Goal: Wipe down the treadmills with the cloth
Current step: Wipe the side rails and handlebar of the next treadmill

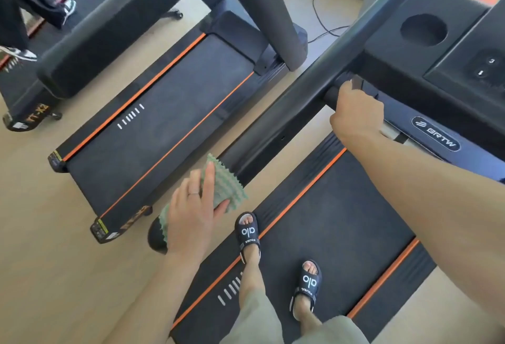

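The left hand (191, 220) lies flat, fingers straight, pressing a green-and-white textured cloth (228, 187) onto the rounded end of the black padded side handrail (273, 130) of the near treadmill; a ring sits on 1 finger. The cloth spreads out from under the palm on both sides, its zigzag edge showing toward the rail and toward the handrail's tip. The right hand (355, 114) is curled round a short black crossbar (332, 94) just below the console, its grip closed on that bar. The bar joins the black console (426, 42), which has a round cup recess and small numbered buttons. Below, the person stands on the near treadmill's black running belt (341, 220), edged with orange stripes, both feet in black slide sandals (248, 234) with white lettering. To the left, a 2nd black treadmill with orange stripes (164, 114) stands parallel on the tan floor (41, 234), just beside the first. Beyond it, at the upper left, another person's dark trousers and sneakers (26, 53) show on a 3rd machine. A black cable (318, 18) runs across the floor to a wall socket.
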The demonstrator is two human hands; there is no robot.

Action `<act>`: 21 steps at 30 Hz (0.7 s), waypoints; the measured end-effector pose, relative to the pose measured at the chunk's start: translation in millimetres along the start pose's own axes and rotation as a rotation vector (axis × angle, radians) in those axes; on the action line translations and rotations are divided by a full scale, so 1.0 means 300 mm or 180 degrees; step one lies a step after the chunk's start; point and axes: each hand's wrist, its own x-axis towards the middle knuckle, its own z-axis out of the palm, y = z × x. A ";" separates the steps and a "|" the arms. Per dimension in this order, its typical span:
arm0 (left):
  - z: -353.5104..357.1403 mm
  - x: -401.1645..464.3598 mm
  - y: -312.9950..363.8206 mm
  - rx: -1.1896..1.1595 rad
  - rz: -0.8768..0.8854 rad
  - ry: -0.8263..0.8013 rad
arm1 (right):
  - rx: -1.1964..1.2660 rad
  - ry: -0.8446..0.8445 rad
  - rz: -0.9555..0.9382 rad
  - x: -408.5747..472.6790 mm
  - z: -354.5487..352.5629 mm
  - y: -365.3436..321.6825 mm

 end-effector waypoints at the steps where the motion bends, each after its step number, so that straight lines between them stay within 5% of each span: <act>1: -0.002 -0.046 -0.039 0.0080 0.0070 -0.0031 | 0.0010 0.0010 0.0044 0.000 0.000 -0.003; 5: 0.012 -0.009 -0.047 0.0140 0.0093 -0.0042 | 0.0026 0.0101 0.0104 0.002 0.008 -0.023; 15: -0.027 0.488 0.360 0.0337 0.0267 -0.0376 | -0.0117 0.0140 0.0042 0.015 0.040 -0.003; 21: -0.041 0.342 0.176 -0.0195 0.0352 -0.0396 | -0.0072 0.0067 -0.0069 0.020 0.032 0.018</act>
